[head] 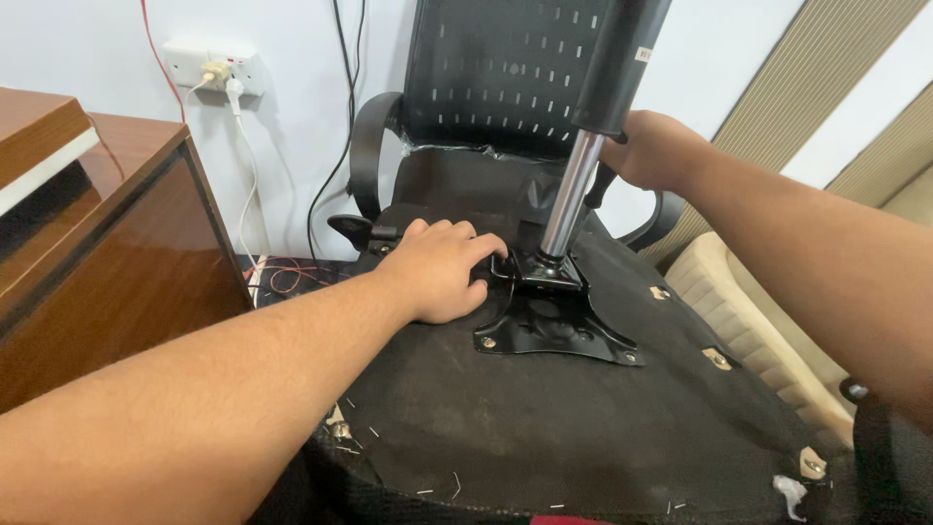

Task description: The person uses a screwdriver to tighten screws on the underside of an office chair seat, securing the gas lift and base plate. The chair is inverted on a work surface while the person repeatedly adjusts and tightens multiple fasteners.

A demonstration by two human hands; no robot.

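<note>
An office chair lies upside down, its black seat underside [544, 418] facing me. A black metal mechanism plate [554, 326] is bolted to it, and a chrome gas cylinder [571, 194] with a black sleeve [622, 58] rises from the plate. My left hand [442, 267] rests on the seat underside with its fingers curled against the plate's left edge. My right hand [653, 151] is closed around a black lever just right of the cylinder. A second chair's black perforated backrest [496, 68] stands behind.
A brown wooden cabinet [107, 243] stands close on the left. A wall socket [214, 66] with plugs and hanging cables is behind it. A beige cushioned seat [729, 292] sits to the right. Staples and metal brackets dot the seat's edge.
</note>
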